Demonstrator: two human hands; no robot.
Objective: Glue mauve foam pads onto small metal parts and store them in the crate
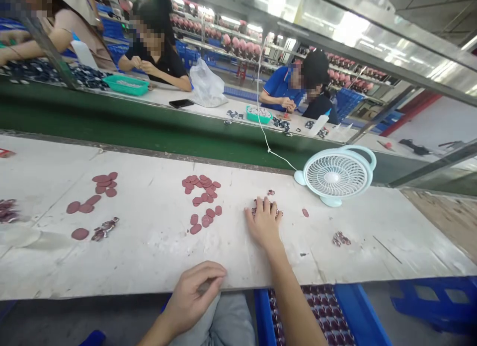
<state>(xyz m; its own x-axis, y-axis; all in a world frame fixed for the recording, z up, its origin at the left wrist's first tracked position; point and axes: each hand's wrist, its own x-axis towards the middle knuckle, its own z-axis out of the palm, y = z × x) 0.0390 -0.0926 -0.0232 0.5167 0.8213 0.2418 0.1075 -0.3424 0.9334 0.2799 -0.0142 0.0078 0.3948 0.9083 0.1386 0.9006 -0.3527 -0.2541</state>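
Observation:
My right hand (264,224) reaches forward over the white tabletop, palm down with its fingers spread. Beneath its fingertips lies a small pile of dark red and silvery pieces (279,214), partly covered by the hand. A few more of these small pieces (271,192) sit just beyond the fingers. My left hand (196,294) is at the table's near edge, loosely curled, thumb close to the index finger, and nothing shows in it. Flat oval maroon discs (201,181) are spread in loose groups ahead of the left hand. One lone maroon disc (305,213) lies right of my right hand.
A light blue fan (337,174) stands at the right rear, its white cord running upward. Another pile of pieces (341,238) and a thin rod (387,249) lie at right. Below the edge is a blue crate (359,311) of dark red parts. Co-workers sit beyond a green strip (156,132).

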